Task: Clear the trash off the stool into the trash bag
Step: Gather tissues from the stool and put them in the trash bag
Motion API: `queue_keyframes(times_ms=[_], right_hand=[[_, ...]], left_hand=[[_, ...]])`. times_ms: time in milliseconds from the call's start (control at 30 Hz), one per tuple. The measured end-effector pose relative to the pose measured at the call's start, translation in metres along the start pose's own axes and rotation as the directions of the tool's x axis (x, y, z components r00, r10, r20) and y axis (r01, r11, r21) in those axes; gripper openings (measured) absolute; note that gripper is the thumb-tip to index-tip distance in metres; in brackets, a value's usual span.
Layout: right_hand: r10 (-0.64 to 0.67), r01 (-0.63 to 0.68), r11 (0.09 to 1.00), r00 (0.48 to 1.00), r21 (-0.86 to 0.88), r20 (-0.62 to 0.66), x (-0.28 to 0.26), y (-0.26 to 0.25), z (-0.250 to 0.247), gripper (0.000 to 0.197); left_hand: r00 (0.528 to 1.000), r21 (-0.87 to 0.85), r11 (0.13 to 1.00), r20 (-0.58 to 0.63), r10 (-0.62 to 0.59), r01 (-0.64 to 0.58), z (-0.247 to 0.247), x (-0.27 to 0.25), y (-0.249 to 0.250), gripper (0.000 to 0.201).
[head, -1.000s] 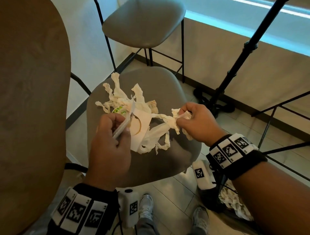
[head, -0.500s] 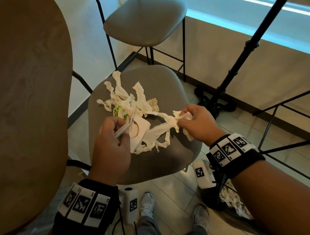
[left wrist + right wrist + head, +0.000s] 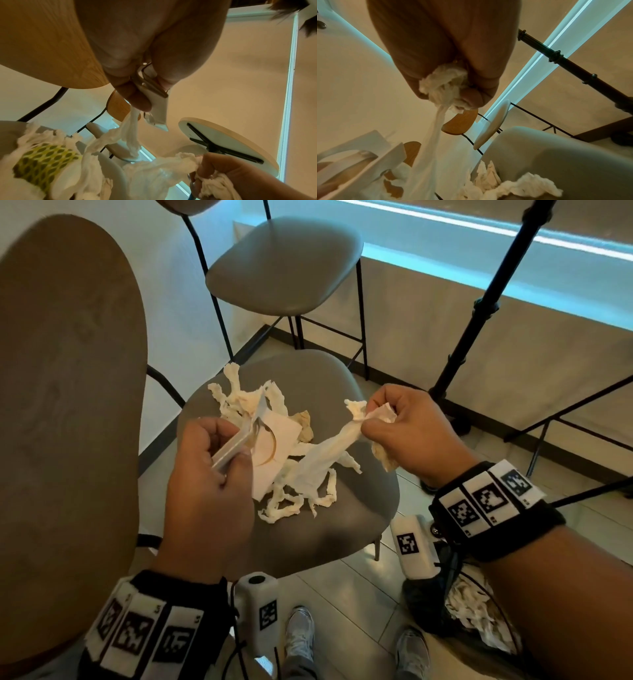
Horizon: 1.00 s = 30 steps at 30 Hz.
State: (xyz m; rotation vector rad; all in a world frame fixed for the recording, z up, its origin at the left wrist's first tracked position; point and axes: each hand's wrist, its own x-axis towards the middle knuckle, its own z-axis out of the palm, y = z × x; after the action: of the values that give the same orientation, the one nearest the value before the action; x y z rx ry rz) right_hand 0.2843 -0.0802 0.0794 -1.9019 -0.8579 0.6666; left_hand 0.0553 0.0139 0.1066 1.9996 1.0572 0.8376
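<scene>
Surroundings: a second grey stool is placed beyond the grey stool; a wooden chair back is seen at the left, a black tripod pole at the right. A black trash bag, with white tissue inside, is set on the tiled floor under the right forearm, beside two shoes.

Trash: soft, torn, twisted white tissue strips are spread over the padded oval seat, around a flat white card marked with a brown ring; a green-dotted wrapper is lodged among them.

Left hand: closed around a stiff white folded strip, which points away and to the right, over the card.

Right hand: crumpled tissue is pinched; one long strip is stretched taut, its long axis sloping down-left to the pile.
</scene>
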Motion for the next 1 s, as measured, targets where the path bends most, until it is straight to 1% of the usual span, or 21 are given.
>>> queue_keyframes(times_ms=[100,200,267,333,433,500,600,700,767,833,900,1000], right_hand=[[0.025,-0.023,0.999,0.999,-0.043,0.037,-0.006,0.010,0.006,0.011],[0.044,-0.043,0.998,0.999,-0.048,0.010,-0.015,0.020,0.004,0.010],[0.058,-0.059,0.998,0.998,-0.032,-0.013,-0.024,0.025,-0.004,0.010],[0.073,-0.073,0.997,0.997,-0.002,-0.030,-0.037,0.031,-0.017,0.010],[0.110,-0.106,0.993,0.991,0.050,-0.078,-0.064,0.047,-0.046,0.010],[0.149,-0.142,0.988,0.982,0.063,-0.118,-0.086,0.065,-0.069,0.008],[0.212,-0.203,0.977,0.957,0.064,-0.197,-0.127,0.101,-0.108,0.008],[0.310,-0.301,0.951,0.906,0.077,-0.287,-0.173,0.151,-0.147,0.010],[0.400,-0.388,0.916,0.853,0.106,-0.335,-0.203,0.190,-0.169,0.010],[0.497,-0.482,0.864,0.776,0.145,-0.387,-0.233,0.234,-0.188,0.014],[0.564,-0.562,0.814,0.703,0.147,-0.432,-0.260,0.282,-0.203,0.011],[0.655,-0.673,0.722,0.590,0.161,-0.472,-0.293,0.360,-0.216,0.013]], left_hand=[[0.999,0.004,0.999,0.026,-0.037,0.037,0.004,-0.008,-0.005,0.019],[0.998,0.007,0.999,0.049,-0.050,0.049,0.006,-0.016,-0.005,0.021],[0.998,0.002,1.000,0.067,-0.012,0.012,0.009,-0.021,0.001,0.021],[0.993,-0.017,0.998,0.100,0.058,-0.057,0.017,-0.028,0.013,0.019],[0.966,-0.098,0.980,0.176,0.189,-0.174,0.042,-0.042,0.038,0.016],[0.940,-0.179,0.967,0.256,0.226,-0.183,0.067,-0.053,0.053,0.014],[0.885,-0.283,0.946,0.385,0.263,-0.158,0.115,-0.073,0.067,0.015],[0.809,-0.316,0.940,0.516,0.282,-0.127,0.173,-0.097,0.071,0.015],[0.755,-0.322,0.942,0.595,0.276,-0.091,0.214,-0.115,0.071,0.015],[0.697,-0.314,0.947,0.666,0.265,-0.060,0.258,-0.135,0.068,0.011],[0.639,-0.292,0.955,0.726,0.254,-0.048,0.304,-0.156,0.060,0.009],[0.558,-0.215,0.977,0.809,0.184,-0.011,0.375,-0.190,0.037,0.014]])
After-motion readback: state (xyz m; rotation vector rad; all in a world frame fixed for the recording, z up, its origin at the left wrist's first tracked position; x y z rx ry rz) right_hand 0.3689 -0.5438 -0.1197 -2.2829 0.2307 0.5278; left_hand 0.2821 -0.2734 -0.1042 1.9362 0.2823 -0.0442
